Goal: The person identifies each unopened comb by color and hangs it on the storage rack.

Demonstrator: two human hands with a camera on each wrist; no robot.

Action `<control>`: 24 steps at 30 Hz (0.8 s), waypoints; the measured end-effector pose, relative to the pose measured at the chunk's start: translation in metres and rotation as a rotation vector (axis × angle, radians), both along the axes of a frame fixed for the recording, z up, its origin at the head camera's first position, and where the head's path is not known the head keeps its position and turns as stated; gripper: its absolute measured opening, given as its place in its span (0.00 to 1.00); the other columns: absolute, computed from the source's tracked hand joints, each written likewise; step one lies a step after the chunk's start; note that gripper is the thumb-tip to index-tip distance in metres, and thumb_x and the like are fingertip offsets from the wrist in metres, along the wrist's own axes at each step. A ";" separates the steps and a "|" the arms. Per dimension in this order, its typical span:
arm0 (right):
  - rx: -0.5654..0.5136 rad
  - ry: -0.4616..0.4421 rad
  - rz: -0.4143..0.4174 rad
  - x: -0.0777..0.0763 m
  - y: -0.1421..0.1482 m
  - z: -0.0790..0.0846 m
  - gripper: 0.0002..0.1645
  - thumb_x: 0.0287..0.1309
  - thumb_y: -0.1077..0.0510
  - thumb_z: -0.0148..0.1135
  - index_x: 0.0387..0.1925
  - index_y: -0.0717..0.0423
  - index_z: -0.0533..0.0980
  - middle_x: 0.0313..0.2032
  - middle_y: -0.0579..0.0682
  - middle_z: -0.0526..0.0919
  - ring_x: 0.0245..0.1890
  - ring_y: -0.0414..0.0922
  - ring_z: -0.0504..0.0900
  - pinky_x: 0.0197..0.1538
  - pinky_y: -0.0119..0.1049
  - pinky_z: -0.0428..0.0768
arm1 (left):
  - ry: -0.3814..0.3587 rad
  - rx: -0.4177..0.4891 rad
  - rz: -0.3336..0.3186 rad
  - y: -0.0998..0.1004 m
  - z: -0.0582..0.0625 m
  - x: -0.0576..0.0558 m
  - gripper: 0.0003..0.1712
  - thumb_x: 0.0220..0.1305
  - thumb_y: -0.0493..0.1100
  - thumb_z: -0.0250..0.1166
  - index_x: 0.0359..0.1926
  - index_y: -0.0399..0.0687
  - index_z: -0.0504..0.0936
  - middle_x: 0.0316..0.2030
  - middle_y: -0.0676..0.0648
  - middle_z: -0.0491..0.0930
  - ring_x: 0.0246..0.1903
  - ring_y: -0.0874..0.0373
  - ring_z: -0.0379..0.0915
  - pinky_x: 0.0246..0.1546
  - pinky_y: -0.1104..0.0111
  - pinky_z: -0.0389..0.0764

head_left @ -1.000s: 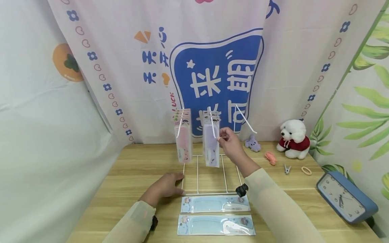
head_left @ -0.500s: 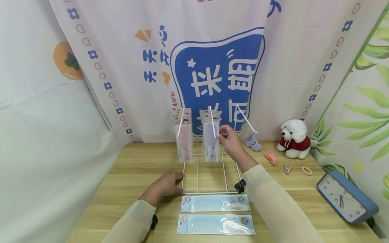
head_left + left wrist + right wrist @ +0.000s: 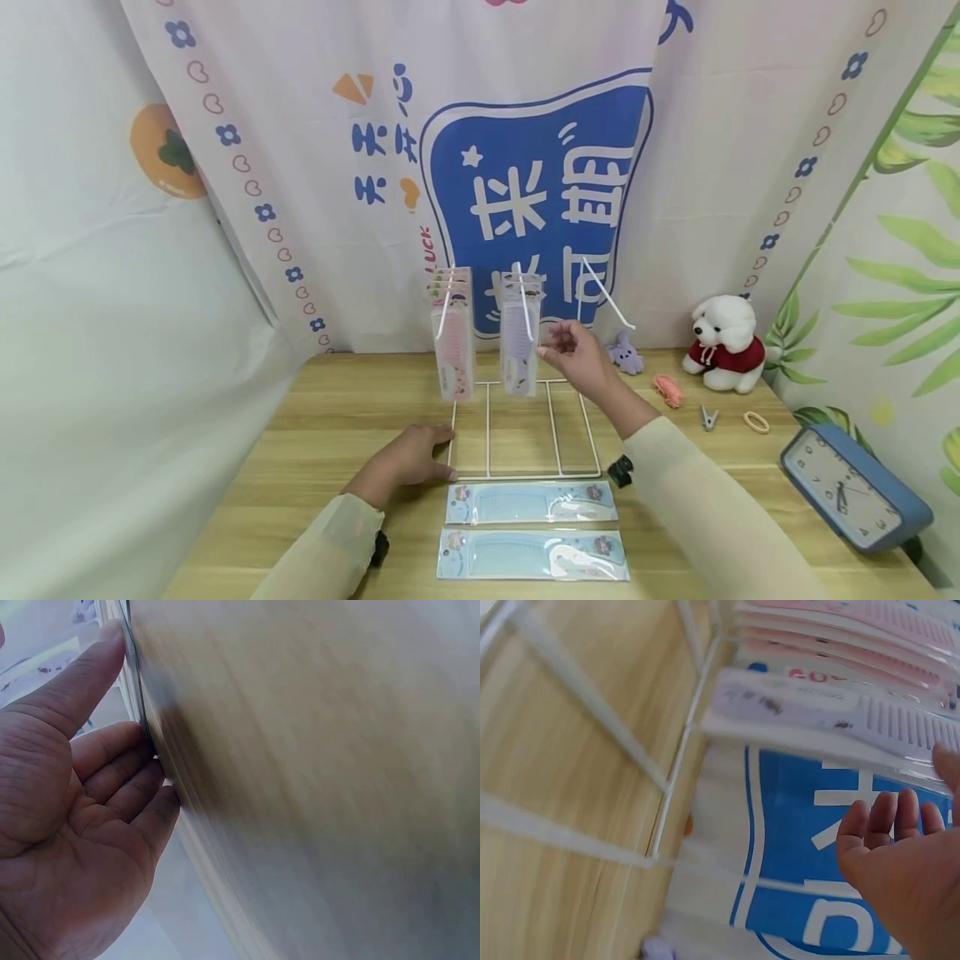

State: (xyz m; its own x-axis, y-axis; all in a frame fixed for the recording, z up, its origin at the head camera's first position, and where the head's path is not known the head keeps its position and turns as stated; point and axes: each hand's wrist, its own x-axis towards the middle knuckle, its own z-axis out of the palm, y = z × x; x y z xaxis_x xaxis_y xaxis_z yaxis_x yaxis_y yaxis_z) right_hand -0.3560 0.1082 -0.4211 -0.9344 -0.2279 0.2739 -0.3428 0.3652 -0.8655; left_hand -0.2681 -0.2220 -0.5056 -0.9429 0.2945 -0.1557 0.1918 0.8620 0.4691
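Observation:
Several packaged purple combs hang on the middle hook of a white wire rack. My right hand is just right of them, fingers loosely bent and holding nothing. In the right wrist view the thumb overlaps the edge of the front purple package. My left hand rests at the left side of the rack's base, thumb and fingertips at its wire. Packaged pink combs hang on the left hook. The right hook carries nothing.
Two packaged blue combs, an upper pack and a lower pack, lie before the rack. To the right are a white plush dog, a purple toy, a coral item, a clip, a ring and a blue clock.
My right hand has let go of the purple comb package and moved slightly right and down. The purple packages have swung back to hang straighter. My left hand has stayed in place.

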 end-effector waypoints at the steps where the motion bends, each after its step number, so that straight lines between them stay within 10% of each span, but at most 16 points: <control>1: 0.048 0.005 0.019 0.006 0.005 -0.002 0.25 0.71 0.57 0.74 0.61 0.64 0.76 0.52 0.60 0.85 0.51 0.52 0.83 0.52 0.34 0.85 | 0.002 -0.002 0.001 0.000 0.000 0.000 0.48 0.61 0.53 0.83 0.77 0.42 0.76 0.80 0.40 0.70 0.79 0.35 0.65 0.80 0.42 0.67; 13: 0.600 0.113 0.613 0.122 0.045 -0.043 0.42 0.53 0.41 0.86 0.66 0.50 0.80 0.53 0.44 0.87 0.52 0.40 0.83 0.56 0.40 0.88 | -0.008 -0.001 0.009 -0.002 0.001 -0.001 0.48 0.62 0.54 0.83 0.78 0.44 0.75 0.81 0.41 0.69 0.80 0.36 0.65 0.80 0.42 0.68; 24: 0.822 0.105 0.657 0.150 0.054 -0.064 0.39 0.49 0.48 0.89 0.62 0.43 0.81 0.53 0.36 0.81 0.48 0.29 0.76 0.53 0.31 0.84 | -0.010 -0.001 0.003 -0.001 -0.002 -0.001 0.49 0.61 0.54 0.82 0.78 0.43 0.74 0.80 0.40 0.70 0.79 0.36 0.65 0.80 0.43 0.68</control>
State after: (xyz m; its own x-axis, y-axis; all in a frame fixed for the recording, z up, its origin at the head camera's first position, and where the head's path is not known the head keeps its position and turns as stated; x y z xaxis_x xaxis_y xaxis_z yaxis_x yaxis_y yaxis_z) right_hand -0.2061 0.1624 -0.4852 -0.5408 -0.8323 -0.1219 -0.7447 0.5411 -0.3906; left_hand -0.2692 -0.2229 -0.5072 -0.9423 0.2911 -0.1651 0.1842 0.8632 0.4701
